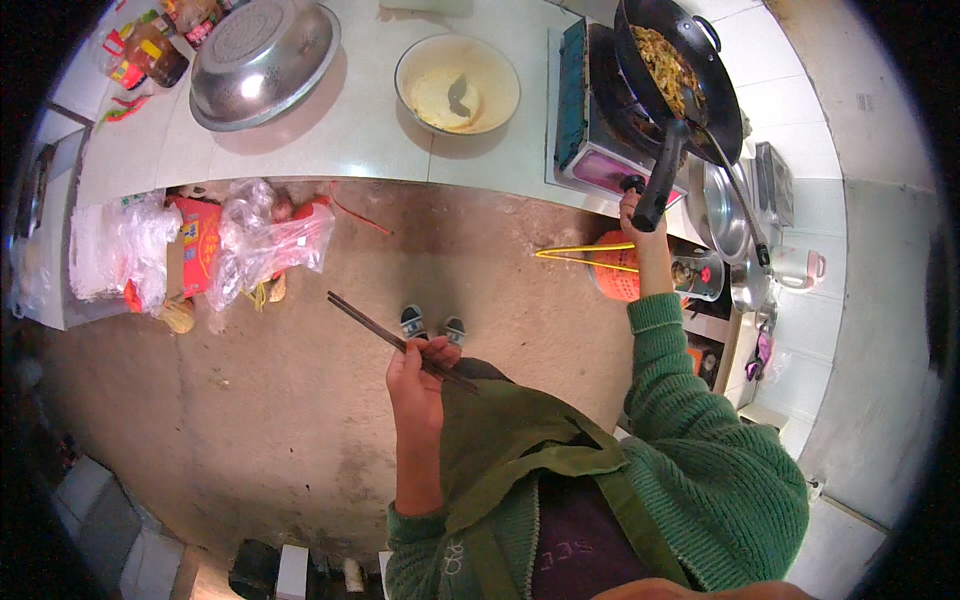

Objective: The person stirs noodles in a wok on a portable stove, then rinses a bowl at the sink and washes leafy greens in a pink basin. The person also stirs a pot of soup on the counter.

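My left hand (pixel 421 367) holds a pair of dark chopsticks (pixel 367 319) in front of my apron, their tips pointing up and to the left. At the front of the gas stove (pixel 592 161), the fingers of my right hand (pixel 634 214) are on the black control knob (pixel 634 182). The wok's handle (pixel 664 172) passes over part of that hand. A black wok (pixel 724 94) sits on the burner with cooked, shredded food (pixel 666 67) inside. In it rests a metal spatula (pixel 724 150), its long handle sticking out over the near rim.
A cream bowl (pixel 499 71) with residue and an upturned metal basin (pixel 262 67) occupy the counter (pixel 367 142). Jars (pixel 154 56) and red chilies (pixel 126 109) are at the far left. Plastic bags (pixel 262 240) lie below. Metal pans (pixel 724 210) stand right of the stove, above an orange bucket (pixel 613 277).
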`<state>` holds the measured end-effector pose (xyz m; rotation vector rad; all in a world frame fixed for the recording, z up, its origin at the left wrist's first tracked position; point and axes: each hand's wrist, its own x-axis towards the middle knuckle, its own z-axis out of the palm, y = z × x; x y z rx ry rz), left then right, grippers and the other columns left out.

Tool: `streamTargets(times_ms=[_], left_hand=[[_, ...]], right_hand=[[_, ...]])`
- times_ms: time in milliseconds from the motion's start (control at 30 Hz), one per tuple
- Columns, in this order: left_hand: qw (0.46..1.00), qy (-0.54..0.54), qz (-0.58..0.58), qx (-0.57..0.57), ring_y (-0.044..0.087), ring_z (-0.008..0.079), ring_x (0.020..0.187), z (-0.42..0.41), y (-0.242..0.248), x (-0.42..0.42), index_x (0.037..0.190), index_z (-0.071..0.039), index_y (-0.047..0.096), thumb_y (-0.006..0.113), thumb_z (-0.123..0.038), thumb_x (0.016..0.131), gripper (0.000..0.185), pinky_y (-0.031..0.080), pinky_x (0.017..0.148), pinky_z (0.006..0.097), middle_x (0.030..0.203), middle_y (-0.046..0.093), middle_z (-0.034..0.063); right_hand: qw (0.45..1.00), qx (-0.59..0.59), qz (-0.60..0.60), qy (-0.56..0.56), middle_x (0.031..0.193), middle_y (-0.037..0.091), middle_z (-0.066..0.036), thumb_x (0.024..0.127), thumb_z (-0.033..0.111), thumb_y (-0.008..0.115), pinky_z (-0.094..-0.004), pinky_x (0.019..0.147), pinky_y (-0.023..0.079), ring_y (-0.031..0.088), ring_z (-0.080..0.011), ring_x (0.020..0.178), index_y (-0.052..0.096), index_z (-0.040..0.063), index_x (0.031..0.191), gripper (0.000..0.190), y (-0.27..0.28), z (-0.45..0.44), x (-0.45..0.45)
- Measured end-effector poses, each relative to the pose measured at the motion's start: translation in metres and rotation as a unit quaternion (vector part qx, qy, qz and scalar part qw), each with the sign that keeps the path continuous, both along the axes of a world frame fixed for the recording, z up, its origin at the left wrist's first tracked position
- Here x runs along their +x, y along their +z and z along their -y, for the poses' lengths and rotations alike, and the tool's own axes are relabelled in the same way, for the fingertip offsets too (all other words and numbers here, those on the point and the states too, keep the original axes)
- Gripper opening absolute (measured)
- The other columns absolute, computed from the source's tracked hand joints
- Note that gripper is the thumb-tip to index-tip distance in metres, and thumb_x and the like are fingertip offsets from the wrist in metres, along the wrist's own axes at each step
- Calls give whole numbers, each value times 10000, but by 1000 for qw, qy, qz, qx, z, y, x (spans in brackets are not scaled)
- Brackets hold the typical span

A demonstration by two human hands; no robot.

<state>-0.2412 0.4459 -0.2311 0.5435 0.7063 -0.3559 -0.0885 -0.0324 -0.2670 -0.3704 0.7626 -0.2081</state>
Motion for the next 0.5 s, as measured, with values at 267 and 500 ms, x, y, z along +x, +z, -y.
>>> streamTargets(times_ms=[267, 500], left_hand=[[1000, -9, -11, 14, 634, 272, 845, 4, 15, 11, 980, -10, 537, 450, -185, 1021, 200, 525, 843, 448, 968, 642, 173], [1000, -12, -7, -14, 610, 255, 854, 13, 16, 14, 977, -16, 535, 462, -185, 1018, 188, 505, 859, 443, 954, 636, 167]], right_hand=[[999, -35, -11, 18, 723, 473, -14, 866, 196, 557, -248, 517, 348, 453, -135, 613, 482, -41, 998, 281, -3, 3, -2], [999, -22, -20, 22, 716, 496, -36, 896, 223, 535, -245, 516, 385, 483, -147, 605, 504, -27, 988, 268, -24, 25, 0]])
